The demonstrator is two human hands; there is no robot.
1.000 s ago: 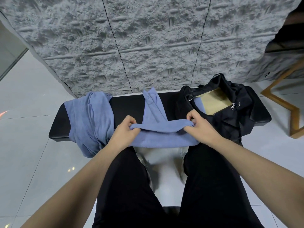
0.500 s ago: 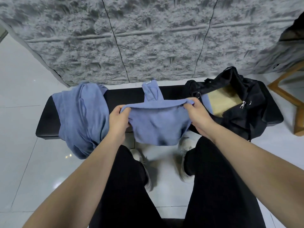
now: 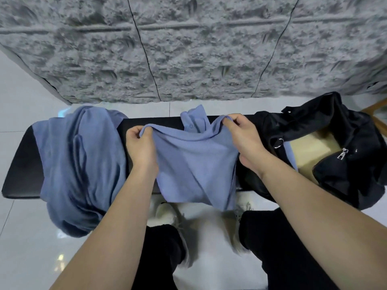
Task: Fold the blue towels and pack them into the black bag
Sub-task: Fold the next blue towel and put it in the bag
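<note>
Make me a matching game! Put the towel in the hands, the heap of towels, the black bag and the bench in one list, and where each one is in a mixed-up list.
Things:
1. towel in the hands
2. heap of towels
3. black bag
4. bench

Places or states:
A. lying unzipped at the right end of the bench
B. standing on the pale floor, in front of the grey wall
C. pinched at its top corners by the left hand and the right hand
D. draped over the left end of the bench

Pairs: 1-C, 2-D, 3-A, 4-B
</note>
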